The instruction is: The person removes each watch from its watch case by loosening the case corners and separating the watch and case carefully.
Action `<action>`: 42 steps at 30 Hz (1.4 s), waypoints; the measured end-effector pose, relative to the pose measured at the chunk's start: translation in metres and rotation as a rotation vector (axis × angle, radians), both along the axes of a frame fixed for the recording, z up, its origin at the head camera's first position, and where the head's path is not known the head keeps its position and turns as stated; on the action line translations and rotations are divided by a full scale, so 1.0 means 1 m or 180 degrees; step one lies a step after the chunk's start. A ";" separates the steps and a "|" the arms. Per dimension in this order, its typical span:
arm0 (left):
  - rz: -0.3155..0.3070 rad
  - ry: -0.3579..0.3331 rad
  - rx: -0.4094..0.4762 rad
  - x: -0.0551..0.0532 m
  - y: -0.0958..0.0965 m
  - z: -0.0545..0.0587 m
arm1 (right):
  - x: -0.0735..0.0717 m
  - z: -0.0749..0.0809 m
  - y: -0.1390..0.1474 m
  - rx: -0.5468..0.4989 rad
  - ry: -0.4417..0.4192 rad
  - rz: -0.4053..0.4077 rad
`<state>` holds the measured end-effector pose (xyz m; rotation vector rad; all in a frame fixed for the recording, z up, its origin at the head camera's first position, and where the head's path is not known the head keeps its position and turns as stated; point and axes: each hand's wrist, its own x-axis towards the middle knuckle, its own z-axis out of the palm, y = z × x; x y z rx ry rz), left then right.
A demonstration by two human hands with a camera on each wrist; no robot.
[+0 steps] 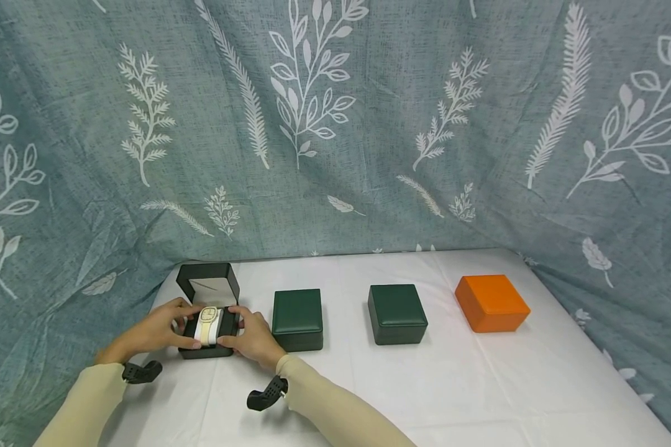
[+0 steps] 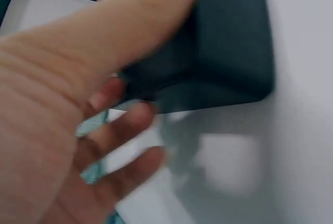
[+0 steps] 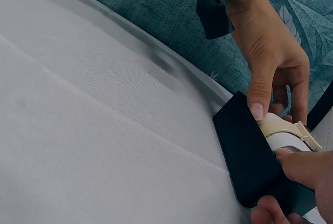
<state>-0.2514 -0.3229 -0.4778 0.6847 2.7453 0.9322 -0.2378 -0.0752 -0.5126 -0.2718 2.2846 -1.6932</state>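
1. Cream fabric sleeves [image 1: 84, 403] crossed the foreground nearest the camera, with dark curved plastic wrist devices [image 1: 266, 396] at the cuffs.
2. At left, a person's left hand [image 1: 153, 329] grasped one end of a white padded cushion [image 1: 215, 330], thumb toward the near side.
3. Between the hands, a cream-strapped watch with a rounded-square face [image 1: 209, 315] circled the cushion inside an open dark rectangular box [image 1: 204, 354], its white-lined lid [image 1: 207, 271] raised behind. The strap's long axis ran front to back, across the line joining both grips; neither hand was clearly nearer.
4. Opposite, the right hand [image 1: 257, 340] gripped the cushion's other end, thumb pressing it, fingers along the box's outer side.
5. Just beside stood a closed dark-green leather-look box [image 1: 297, 313]; farther right, well apart, a second dark-green box [image 1: 397, 307] and a bright orange box [image 1: 493, 298], all on white tablecloth [image 1: 425, 385].
6. No brand was legible; any print on the dial or lid lining was too small to read.
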 end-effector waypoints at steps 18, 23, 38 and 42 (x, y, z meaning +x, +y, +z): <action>-0.0174 0.0373 -0.0272 -0.005 0.003 0.004 | 0.000 0.002 -0.001 0.0016 0.0010 -0.0033; -0.0114 0.0422 -0.0192 -0.006 0.000 -0.001 | 0.000 0.003 -0.001 0.0036 0.0014 -0.0034; 0.0103 0.0122 -0.0025 -0.005 0.000 0.002 | -0.002 0.002 -0.001 0.0032 0.0064 -0.0036; 0.0128 0.0105 -0.0010 -0.004 -0.002 0.002 | -0.001 0.001 -0.001 0.0027 0.0044 -0.0042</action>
